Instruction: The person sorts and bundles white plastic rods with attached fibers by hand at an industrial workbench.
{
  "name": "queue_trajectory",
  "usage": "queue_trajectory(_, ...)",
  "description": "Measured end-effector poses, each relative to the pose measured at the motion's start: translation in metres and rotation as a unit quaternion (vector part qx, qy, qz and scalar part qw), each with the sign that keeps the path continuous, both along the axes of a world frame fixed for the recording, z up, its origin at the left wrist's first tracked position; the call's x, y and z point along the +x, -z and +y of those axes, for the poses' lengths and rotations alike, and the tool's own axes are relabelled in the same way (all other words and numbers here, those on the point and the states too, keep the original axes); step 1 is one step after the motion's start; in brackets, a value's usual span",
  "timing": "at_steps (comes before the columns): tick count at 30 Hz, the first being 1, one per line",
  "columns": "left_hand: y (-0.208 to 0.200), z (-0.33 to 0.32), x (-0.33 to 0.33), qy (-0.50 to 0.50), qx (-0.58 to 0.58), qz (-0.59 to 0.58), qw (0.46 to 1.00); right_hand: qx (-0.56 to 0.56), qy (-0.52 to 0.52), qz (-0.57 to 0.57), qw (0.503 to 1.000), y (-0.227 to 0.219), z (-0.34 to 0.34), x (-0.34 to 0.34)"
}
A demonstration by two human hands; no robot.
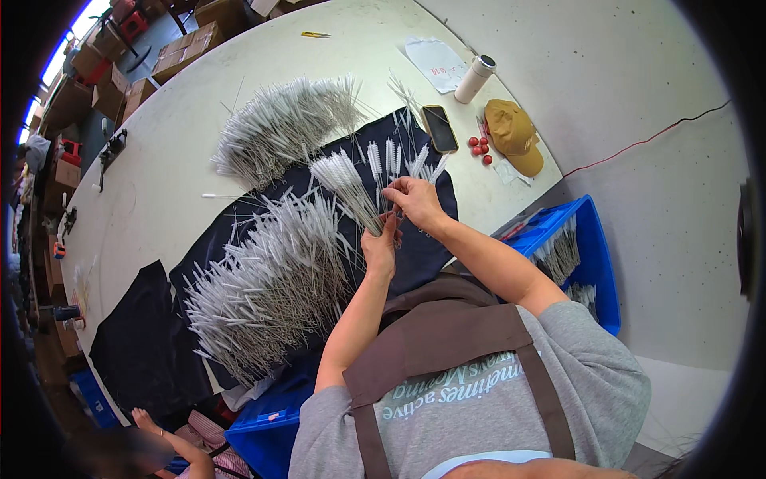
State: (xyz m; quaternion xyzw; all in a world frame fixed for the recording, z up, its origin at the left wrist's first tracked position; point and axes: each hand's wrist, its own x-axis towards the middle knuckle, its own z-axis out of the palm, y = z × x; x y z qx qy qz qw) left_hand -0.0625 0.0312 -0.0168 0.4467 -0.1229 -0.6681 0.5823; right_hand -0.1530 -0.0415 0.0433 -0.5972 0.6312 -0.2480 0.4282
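Note:
My left hand (380,246) is closed around the wire stems of a bundle of straw brushes (339,177), their white bristle heads fanning up and to the left. Just above it, my right hand (416,201) has its thumb and fingers pinched together beside the stems; what lies in the pinch is too small to make out. Small groups of white-bristled brushes (391,157) lie on the dark cloth (435,195) beyond my right hand. A large heap of brushes (267,279) spreads to the left of my left forearm, and a second pile (287,124) lies farther back.
Toward the table's far right are a phone (440,129), a pale bottle (475,78), a tan cap (513,136) and several red balls (479,145). A blue crate (594,247) with more brushes stands at right, another blue crate (267,431) at lower left. Another person's hand (145,421) is lower left.

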Motion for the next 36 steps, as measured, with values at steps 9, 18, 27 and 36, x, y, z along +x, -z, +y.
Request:
queue_trajectory(9,0.017,0.009,0.034,-0.053,0.019,0.043,0.997,-0.128,0.119,-0.248,0.953,-0.048,-0.025,0.001)
queue_trajectory(18,0.011,0.006,0.068,-0.152,-0.026,0.051,0.987,0.310,-0.073,-0.111,0.941,0.049,0.031,-0.009)
queue_trajectory(27,-0.006,0.008,0.062,-0.137,-0.012,0.086,0.987,0.183,-0.079,-0.213,0.957,0.002,0.013,0.014)
queue_trajectory(36,-0.006,0.005,0.056,-0.150,-0.019,-0.039,0.988,-0.161,-0.039,-0.033,0.986,-0.016,0.016,0.041)
